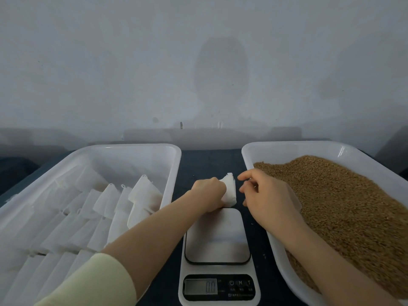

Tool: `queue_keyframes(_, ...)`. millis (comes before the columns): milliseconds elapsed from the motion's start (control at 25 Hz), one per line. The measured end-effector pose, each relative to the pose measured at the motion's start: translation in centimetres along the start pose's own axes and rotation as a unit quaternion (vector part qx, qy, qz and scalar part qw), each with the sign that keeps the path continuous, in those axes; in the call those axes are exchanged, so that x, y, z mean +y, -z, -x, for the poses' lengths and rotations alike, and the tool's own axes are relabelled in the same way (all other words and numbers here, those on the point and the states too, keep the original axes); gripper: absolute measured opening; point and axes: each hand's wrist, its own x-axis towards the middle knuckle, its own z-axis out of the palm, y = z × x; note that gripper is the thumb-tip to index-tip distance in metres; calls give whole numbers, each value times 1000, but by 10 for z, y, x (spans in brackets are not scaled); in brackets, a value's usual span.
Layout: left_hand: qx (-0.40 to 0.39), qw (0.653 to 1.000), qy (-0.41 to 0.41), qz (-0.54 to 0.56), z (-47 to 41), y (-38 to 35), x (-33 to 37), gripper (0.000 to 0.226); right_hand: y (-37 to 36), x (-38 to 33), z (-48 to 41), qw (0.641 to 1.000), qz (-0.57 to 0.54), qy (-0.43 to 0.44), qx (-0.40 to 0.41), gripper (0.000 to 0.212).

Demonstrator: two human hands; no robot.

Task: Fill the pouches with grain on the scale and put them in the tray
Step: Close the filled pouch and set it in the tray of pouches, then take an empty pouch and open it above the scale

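Observation:
My left hand (208,192) grips a small white pouch (229,191) just beyond the far edge of the white scale (217,237), whose platform is bare. My right hand (268,196) hovers beside the pouch over the near-left rim of the grain tray (284,147), fingers loosely curled; whether it holds anything cannot be told. Brown grain (344,202) fills that right tray. The left white tray (141,149) holds several white pouches (123,202) lying in rows.
The scale's display (202,286) and buttons face me at the front. A dark tabletop (207,162) shows between the two trays. A grey wall stands close behind them.

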Motion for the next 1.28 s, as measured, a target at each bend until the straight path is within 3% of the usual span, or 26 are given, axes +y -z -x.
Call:
queue_keyframes(80, 13, 1000, 0, -28, -1, -2, 0, 19, 1, -1, 0, 1000, 1, 3, 0, 22)
queue_keyframes(200, 50, 998, 13, -19, -1, 1, -1, 28, 3, -2, 0, 1000, 1, 2, 1, 24)
queue_keyframes(320, 121, 977, 85, 156, -1, 10, -14, 23, 3, -2, 0, 1000, 1, 7, -5, 24)
queue_keyframes(440, 210, 899, 143, 356, 4, 25, -36, 14, 2, -2, 1, 1000, 6, 9, -4, 24)
queue_keyframes(600, 241, 802, 157, 523, 24, 32, -54, 14, 1, -3, 1, 1000, 6, 10, -6, 23)
queue_keyframes(680, 234, 748, 166, 599, 27, 34, -53, 20, 0, -4, 2, 1000, 8, 9, -8, 22)
queue_keyframes(800, 201, 614, 171, 744, 40, 42, -46, 18, 0, -4, 4, 1000, -12, 3, -17, 22)
queue_keyframes(920, 113, 522, 73, 842, 68, 44, -35, 17, 4, -7, 2, 996, -84, -30, -31, 27)
queue_keyframes(1000, 56, 512, 33, 857, 89, 37, -31, 21, 6, -11, 2, 991, -119, -38, -47, 30)
queue_keyframes(1120, -5, 548, -5, 836, 109, 27, -29, 30, 9, -15, 3, 984, -164, -17, -70, 25)
queue_keyframes(1280, 21, 595, 11, 803, 114, 26, -33, 33, 12, -14, 5, 990, -125, -10, -64, 22)
